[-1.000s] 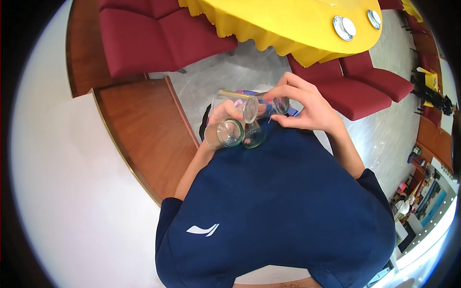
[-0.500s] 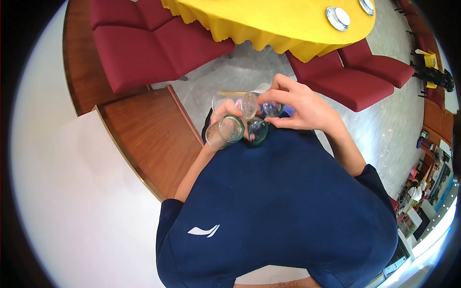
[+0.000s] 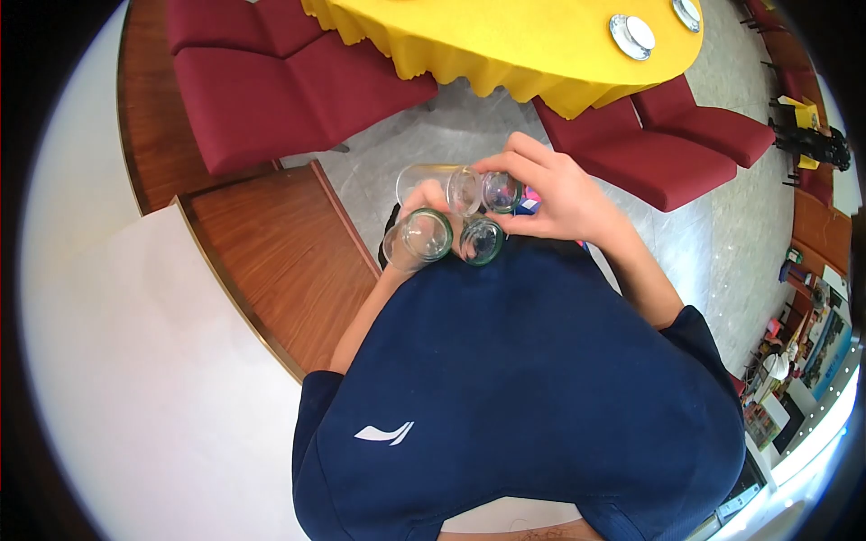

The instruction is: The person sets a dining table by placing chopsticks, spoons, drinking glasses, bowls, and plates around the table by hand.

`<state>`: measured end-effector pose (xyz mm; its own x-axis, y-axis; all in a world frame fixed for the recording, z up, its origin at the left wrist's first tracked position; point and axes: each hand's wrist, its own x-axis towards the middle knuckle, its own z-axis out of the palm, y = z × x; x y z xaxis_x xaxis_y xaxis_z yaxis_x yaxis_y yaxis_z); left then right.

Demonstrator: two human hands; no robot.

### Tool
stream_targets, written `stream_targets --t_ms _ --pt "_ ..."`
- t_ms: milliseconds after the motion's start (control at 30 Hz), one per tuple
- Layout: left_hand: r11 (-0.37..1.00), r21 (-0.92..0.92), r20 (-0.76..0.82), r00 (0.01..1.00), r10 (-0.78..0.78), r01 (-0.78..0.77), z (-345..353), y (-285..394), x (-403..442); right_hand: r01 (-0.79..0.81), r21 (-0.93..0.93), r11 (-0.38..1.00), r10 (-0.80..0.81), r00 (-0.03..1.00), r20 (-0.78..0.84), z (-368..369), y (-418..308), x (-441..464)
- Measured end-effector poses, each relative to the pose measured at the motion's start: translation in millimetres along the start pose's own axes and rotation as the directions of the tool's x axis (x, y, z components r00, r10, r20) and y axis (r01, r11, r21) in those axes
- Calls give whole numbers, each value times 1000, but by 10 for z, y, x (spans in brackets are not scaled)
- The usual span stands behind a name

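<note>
Several clear drinking glasses are bunched together in front of my chest. My left hand (image 3: 426, 200) is wrapped round the left ones, its fingers seen partly through the glass. A lower left glass (image 3: 426, 236), an upper glass (image 3: 462, 191) and a lower middle glass (image 3: 481, 241) point their bases toward me. With thumb and fingers, my right hand (image 3: 555, 194) grips the right-hand glass (image 3: 501, 192), which is close beside the others. Whether the glasses touch each other is hard to tell.
Beyond my hands stands a round table with a yellow cloth (image 3: 505, 45), bearing white dishes (image 3: 631, 37). Dark red chairs (image 3: 262, 99) flank it. A brown wooden panel (image 3: 280, 261) and a white surface (image 3: 126, 361) lie on the left. A person in dark clothes (image 3: 812, 144) is far right.
My right hand has moved left with its glass, bringing it closer against the glasses in my left hand. The view has shifted slightly.
</note>
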<state>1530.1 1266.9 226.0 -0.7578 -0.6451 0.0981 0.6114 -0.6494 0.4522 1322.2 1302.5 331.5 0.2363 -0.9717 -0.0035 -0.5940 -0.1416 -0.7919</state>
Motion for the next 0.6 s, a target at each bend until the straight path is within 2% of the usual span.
stream_targets --t_ms 33,367,467,567,600 --pt "999 -49 53 999 -5 7 -26 -31 -10 33 -9 999 -33 999 -4 -13 6 -10" --pt "994 -105 65 998 6 0 -59 -107 -130 104 16 994 -103 994 -33 -151 -66 -122" --pt "992 -127 70 998 0 9 -60 -111 -160 76 23 997 -76 997 -2 -160 -73 -65" --pt "989 -151 73 997 -2 13 -63 -113 -190 126 52 991 -127 992 23 -118 -74 -22" --pt "987 -157 74 997 -2 14 -64 -114 -199 122 44 992 -125 989 76 -81 -85 -4"
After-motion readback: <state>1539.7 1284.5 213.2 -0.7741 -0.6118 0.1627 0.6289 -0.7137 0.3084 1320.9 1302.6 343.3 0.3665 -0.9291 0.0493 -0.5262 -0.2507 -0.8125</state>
